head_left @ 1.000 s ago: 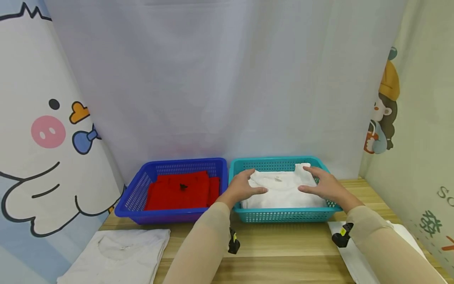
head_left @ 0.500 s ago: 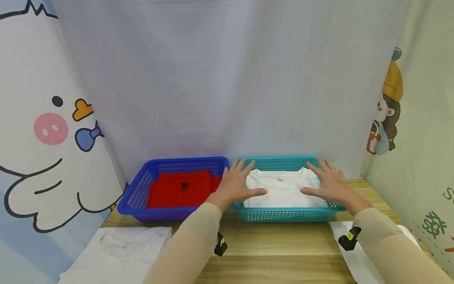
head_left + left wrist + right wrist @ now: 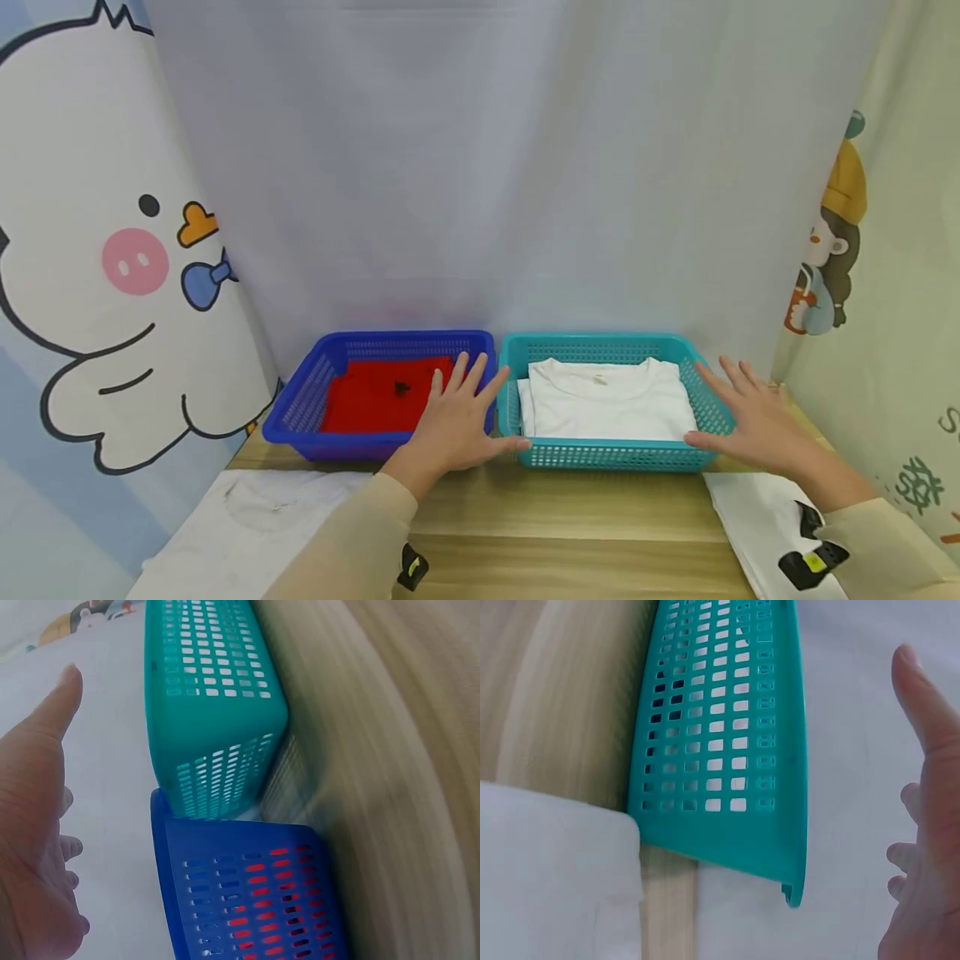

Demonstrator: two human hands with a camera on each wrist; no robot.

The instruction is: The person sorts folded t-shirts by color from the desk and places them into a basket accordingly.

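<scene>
A folded white T-shirt (image 3: 611,400) lies flat in the teal basket (image 3: 615,457), collar toward the back. Above the right side of the blue basket (image 3: 345,447) is my left hand (image 3: 453,421), fingers spread and holding nothing. My right hand (image 3: 757,421) hovers by the teal basket's right end, its fingers also spread and free. Red folded clothing (image 3: 375,392) with a small dark mark fills much of the blue basket. In the left wrist view the left hand (image 3: 34,817) is apart from both baskets; the right wrist view has the right hand (image 3: 930,825) apart from the teal rim.
A folded white T-shirt (image 3: 255,525) lies on the wooden table (image 3: 570,533) at the front left. More folded white cloth (image 3: 757,517) is at the front right, partly under the right forearm. A pale curtain (image 3: 487,167) hangs behind the baskets.
Both hands have left the white T-shirt in the teal basket and spread apart, the left one leftward, the right one rightward. The shirt's raised right corner now lies flat.
</scene>
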